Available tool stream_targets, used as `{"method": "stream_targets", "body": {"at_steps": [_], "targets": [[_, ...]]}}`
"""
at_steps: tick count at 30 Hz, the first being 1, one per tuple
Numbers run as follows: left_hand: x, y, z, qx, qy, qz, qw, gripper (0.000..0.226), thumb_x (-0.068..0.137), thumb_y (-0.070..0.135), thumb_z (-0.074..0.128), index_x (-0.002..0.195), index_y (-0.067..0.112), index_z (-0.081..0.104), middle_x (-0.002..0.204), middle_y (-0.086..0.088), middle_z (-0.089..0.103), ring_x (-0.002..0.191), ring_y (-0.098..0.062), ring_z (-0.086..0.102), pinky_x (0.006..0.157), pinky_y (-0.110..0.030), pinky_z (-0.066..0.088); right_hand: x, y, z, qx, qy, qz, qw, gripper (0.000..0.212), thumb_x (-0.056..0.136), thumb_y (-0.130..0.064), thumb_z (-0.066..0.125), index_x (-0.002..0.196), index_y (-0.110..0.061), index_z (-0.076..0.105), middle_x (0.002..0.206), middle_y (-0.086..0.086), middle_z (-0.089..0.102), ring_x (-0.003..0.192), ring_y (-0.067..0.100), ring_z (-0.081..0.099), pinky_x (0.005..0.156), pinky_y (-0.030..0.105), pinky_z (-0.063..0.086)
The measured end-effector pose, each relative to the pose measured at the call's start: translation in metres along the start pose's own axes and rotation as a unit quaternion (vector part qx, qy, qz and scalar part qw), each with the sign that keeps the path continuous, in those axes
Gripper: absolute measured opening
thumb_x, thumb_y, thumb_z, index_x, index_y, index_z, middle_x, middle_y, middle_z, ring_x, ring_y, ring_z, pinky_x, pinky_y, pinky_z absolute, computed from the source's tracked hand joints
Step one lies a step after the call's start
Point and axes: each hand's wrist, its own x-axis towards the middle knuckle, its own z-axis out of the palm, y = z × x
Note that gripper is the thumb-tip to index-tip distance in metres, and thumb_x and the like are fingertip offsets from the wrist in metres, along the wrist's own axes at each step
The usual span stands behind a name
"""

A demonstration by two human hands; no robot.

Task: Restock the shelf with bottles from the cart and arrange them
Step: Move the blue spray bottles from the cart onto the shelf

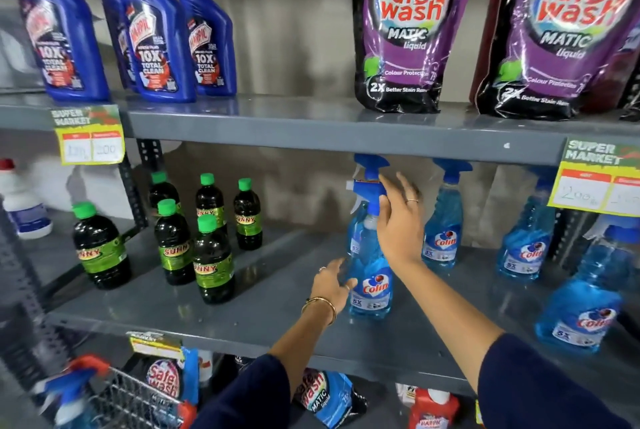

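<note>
The Colin spray bottle (370, 276) stands upright on the grey shelf (242, 307), right of the green-capped bottles (194, 234). The right hand (398, 220) has its grip on the bottle's blue trigger head; the left hand (330, 285) cups its lower body, fingers loosely released.

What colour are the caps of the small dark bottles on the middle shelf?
Green, clearest in the head view.

Pale blue spray bottle (370, 269), grey shelf (263, 307), green-capped dark bottles (213, 259)
</note>
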Motion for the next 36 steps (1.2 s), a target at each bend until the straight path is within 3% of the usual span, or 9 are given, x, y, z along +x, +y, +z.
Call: {"method": "stream_targets", "body": {"at_steps": [3, 7, 10, 13, 15, 19, 25, 29, 36], "targets": [[-0.005, -0.009, -0.02, 0.006, 0.023, -0.004, 1.0, 0.042, 0.086, 0.001, 0.056, 0.126, 0.008, 0.048, 0.121, -0.015, 0.054, 0.107, -0.025, 0.056, 0.096, -0.029, 0.044, -0.005, -0.019, 0.01, -0.014, 0.062, -0.03, 0.998, 0.038, 0.079, 0.01, 0.055, 0.113, -0.005, 0.062, 0.128, 0.02, 0.054, 0.114, 0.039, 0.05, 0.098, 0.047, 0.042], [-0.017, -0.037, -0.067, 0.07, 0.075, -0.024, 0.994, 0.035, 0.086, 0.006, 0.058, 0.121, 0.009, 0.054, 0.119, -0.013, 0.058, 0.107, -0.025, 0.059, 0.093, -0.029, 0.045, -0.015, -0.052, 0.036, 0.033, 0.068, -0.059, 0.995, 0.033, 0.074, 0.017, 0.053, 0.099, -0.001, 0.065, 0.112, 0.02, 0.062, 0.101, 0.041, 0.056, 0.095, 0.04, 0.041], [-0.025, -0.054, -0.102, 0.093, 0.111, -0.034, 0.989, 0.033, 0.084, 0.009, 0.061, 0.117, 0.006, 0.057, 0.116, -0.016, 0.063, 0.105, -0.028, 0.06, 0.093, -0.029, 0.044, -0.028, -0.075, 0.055, 0.077, 0.03, -0.064, 0.995, 0.032, 0.074, 0.018, 0.054, 0.097, -0.002, 0.066, 0.108, 0.02, 0.063, 0.096, 0.04, 0.058, 0.091, 0.037, 0.045], [-0.035, -0.071, -0.137, 0.13, 0.148, -0.037, 0.98, 0.031, 0.083, 0.015, 0.063, 0.113, 0.009, 0.062, 0.113, -0.015, 0.068, 0.108, -0.03, 0.06, 0.089, -0.03, 0.043, -0.046, -0.096, 0.077, 0.099, -0.01, -0.097, 0.99, 0.027, 0.074, 0.016, 0.057, 0.093, -0.001, 0.066, 0.101, 0.019, 0.065, 0.091, 0.033, 0.059, 0.086, 0.028, 0.037], [-0.044, -0.087, -0.161, 0.17, 0.184, -0.042, 0.967, 0.026, 0.084, 0.02, 0.06, 0.108, 0.013, 0.065, 0.109, -0.015, 0.069, 0.104, -0.034, 0.06, 0.083, -0.034, 0.045, -0.058, -0.111, 0.095, 0.135, -0.055, -0.106, 0.984, 0.024, 0.077, 0.014, 0.055, 0.093, -0.002, 0.065, 0.101, 0.018, 0.064, 0.093, 0.031, 0.057, 0.087, 0.028, 0.037], [-0.068, -0.122, -0.206, 0.219, 0.214, -0.068, 0.949, 0.019, 0.085, 0.017, 0.055, 0.096, 0.004, 0.064, 0.103, -0.02, 0.069, 0.097, -0.038, 0.06, 0.076, -0.039, 0.043, -0.086, -0.144, 0.133, 0.19, -0.162, -0.108, 0.962, 0.022, 0.084, 0.007, 0.052, 0.1, -0.003, 0.063, 0.103, 0.016, 0.065, 0.095, 0.034, 0.06, 0.082, 0.035, 0.045], [-0.105, -0.175, -0.26, 0.176, 0.261, -0.14, 0.939, 0.02, 0.081, 0.009, 0.06, 0.097, 0.001, 0.067, 0.103, -0.024, 0.069, 0.1, -0.037, 0.063, 0.081, -0.038, 0.044, -0.138, -0.194, 0.183, 0.24, -0.278, -0.129, 0.921, 0.019, 0.082, 0.006, 0.055, 0.096, -0.001, 0.066, 0.094, 0.017, 0.07, 0.084, 0.032, 0.066, 0.073, 0.034, 0.046], [-0.12, -0.213, -0.289, 0.162, 0.287, -0.18, 0.927, 0.019, 0.081, 0.004, 0.059, 0.097, -0.001, 0.068, 0.1, -0.029, 0.069, 0.097, -0.041, 0.063, 0.083, -0.044, 0.049, -0.176, -0.218, 0.219, 0.254, -0.346, -0.145, 0.891, 0.019, 0.084, 0.003, 0.053, 0.098, -0.002, 0.065, 0.097, 0.017, 0.07, 0.089, 0.032, 0.065, 0.075, 0.036, 0.049], [-0.135, -0.282, -0.316, 0.151, 0.299, -0.277, 0.901, 0.019, 0.083, 0.015, 0.059, 0.095, 0.005, 0.07, 0.103, -0.024, 0.069, 0.1, -0.039, 0.062, 0.078, -0.037, 0.046, -0.218, -0.25, 0.279, 0.243, -0.414, -0.133, 0.867, 0.019, 0.084, 0.002, 0.054, 0.098, -0.002, 0.066, 0.097, 0.016, 0.071, 0.089, 0.032, 0.065, 0.074, 0.034, 0.046]]}}
